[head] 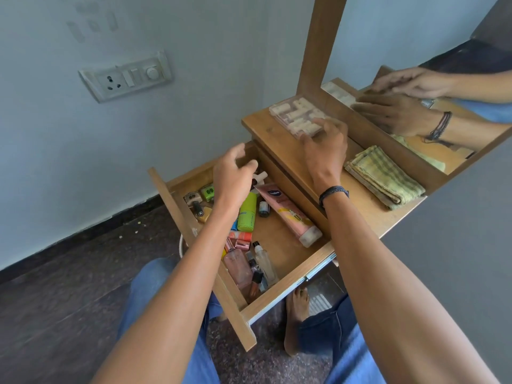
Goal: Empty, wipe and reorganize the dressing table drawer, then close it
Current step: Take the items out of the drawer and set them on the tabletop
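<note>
Drawer (288, 278): pulled far out from under the bench (360, 206), still holding its clutter.
Drawer contents: a pink tube (288, 214) lies diagonally along the side nearest the bench; a green bottle (248, 212) lies beside it towards the middle; a small green packet (207, 192) and other small items sit in the far left corner; a pink glass bottle (237, 266) and a clear bottle (263, 261) lie near the front right corner.
Left hand (235, 176): hovers over the back of the drawer, above the top of the green bottle; fingers loosely curled, nothing visibly in them.
Right hand (327, 151): reaches onto the bench top; fingers (332, 126) and thumb curve round the near corner of a clear box (293, 115), holding it there.
Clear box: flat on the far left part of the bench, filled with rows of small pale pieces, just in front of the mirror frame.
Cloth (385, 176): folded, green-and-yellow checked, lying on the bench to the right of the right hand, close against the base of the mirror (415, 37).
Wristband (332, 193): dark, on the right wrist.
Mirror: reflects both hands, the box and the cloth.
Wall: a white switch panel (126, 76) to the left of the bench.
</note>
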The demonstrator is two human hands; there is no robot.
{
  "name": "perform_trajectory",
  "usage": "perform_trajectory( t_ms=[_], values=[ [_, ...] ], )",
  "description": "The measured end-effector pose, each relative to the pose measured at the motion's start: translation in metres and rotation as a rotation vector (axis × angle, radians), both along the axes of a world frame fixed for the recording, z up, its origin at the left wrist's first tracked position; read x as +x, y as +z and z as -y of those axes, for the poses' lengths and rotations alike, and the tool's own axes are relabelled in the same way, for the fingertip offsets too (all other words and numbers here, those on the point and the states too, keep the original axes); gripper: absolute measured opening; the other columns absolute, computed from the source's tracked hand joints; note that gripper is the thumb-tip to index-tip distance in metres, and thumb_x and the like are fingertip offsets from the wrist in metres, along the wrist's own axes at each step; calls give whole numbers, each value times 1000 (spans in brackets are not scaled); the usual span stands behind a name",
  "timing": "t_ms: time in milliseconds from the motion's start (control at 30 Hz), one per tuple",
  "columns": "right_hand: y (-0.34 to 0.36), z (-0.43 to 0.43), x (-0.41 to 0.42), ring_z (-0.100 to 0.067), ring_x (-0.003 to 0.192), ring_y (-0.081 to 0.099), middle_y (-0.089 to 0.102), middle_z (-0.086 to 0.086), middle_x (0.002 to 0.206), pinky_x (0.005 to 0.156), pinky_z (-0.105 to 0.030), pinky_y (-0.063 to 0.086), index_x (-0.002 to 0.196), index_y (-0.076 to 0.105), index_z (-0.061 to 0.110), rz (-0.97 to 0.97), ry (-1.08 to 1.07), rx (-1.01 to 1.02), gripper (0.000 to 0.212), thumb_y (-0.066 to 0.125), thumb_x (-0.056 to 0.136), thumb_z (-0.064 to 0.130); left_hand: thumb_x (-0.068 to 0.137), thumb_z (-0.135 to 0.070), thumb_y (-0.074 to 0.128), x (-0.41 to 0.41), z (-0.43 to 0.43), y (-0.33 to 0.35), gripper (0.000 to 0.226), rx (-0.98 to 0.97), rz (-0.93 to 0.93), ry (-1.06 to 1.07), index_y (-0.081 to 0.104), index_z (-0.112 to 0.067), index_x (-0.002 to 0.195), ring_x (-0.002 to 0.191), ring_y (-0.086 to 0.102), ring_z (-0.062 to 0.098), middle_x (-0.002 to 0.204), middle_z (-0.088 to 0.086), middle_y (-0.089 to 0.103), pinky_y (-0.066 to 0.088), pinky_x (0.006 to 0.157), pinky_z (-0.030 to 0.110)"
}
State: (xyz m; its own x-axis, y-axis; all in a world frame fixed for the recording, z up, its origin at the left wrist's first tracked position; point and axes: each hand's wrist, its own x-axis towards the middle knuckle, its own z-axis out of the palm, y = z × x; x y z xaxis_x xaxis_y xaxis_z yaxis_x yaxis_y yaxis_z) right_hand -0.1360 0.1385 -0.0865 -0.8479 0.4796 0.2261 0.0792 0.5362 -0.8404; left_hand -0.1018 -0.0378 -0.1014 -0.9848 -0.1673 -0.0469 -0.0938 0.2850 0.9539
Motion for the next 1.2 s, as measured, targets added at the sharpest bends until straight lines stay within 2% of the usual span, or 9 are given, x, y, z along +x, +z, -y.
perform_trajectory(
  t_ms=[167,267,333,400,533,633,800,1033,1200],
  values=[
    [8,4,15,-9,99,62,65,2,117,96,-34,52,113,74,16,-117,93,40,23,64,93,10,94,-24,66,31,8,-18,42,-4,98,-61,60,-24,136,114,60,11,126,-8,66,49,102,40],
    [12,25,44,-10,90,64,71,-1,107,83,-23,55,105,75,13,-221,246,220,19,61,94,5,94,-28,68,31,8,-21,44,-138,111,-99,58,-26,137,114,59,15,129,-7,64,50,93,35],
    [3,41,72,-9,88,61,70,0,103,79,-10,46,104,74,14,-230,308,374,18,59,96,8,93,-21,69,31,11,-24,44,-260,57,-98,60,-21,136,115,60,19,127,-3,67,50,93,33],
    [-12,50,99,-13,96,58,69,0,107,82,-15,42,109,73,15,-102,331,515,19,57,98,13,93,-18,68,34,15,-31,45,-397,33,-125,59,-16,138,122,56,24,130,2,66,48,97,35],
    [-39,48,135,-32,116,51,58,-12,134,94,-40,47,134,59,10,337,298,717,38,58,96,16,97,-26,63,41,14,-37,50,-507,84,-165,50,-23,145,134,39,27,142,1,54,43,100,42],
    [-45,42,144,-34,122,52,55,-13,138,95,-43,47,142,49,13,507,278,707,50,62,96,25,96,-28,64,42,12,-37,50,-555,77,-184,52,-21,144,134,39,29,145,4,51,42,100,42],
    [-51,37,143,-38,113,62,59,-14,132,86,-44,52,150,38,20,599,279,686,61,64,95,31,95,-27,66,43,12,-39,45,-582,74,-205,58,-20,138,126,42,29,140,6,54,41,96,39],
    [-54,37,139,-38,104,65,67,-15,121,79,-42,55,148,38,21,590,264,638,70,71,87,30,97,-18,60,40,16,-39,44,-545,97,-140,56,-21,141,130,42,28,143,5,53,43,97,40],
    [-50,34,140,-36,110,61,66,-13,127,86,-42,54,154,33,23,571,225,587,82,72,83,33,96,-8,55,41,17,-36,44,-546,117,-81,58,-20,138,130,43,27,143,5,53,44,91,37]
  ],
)
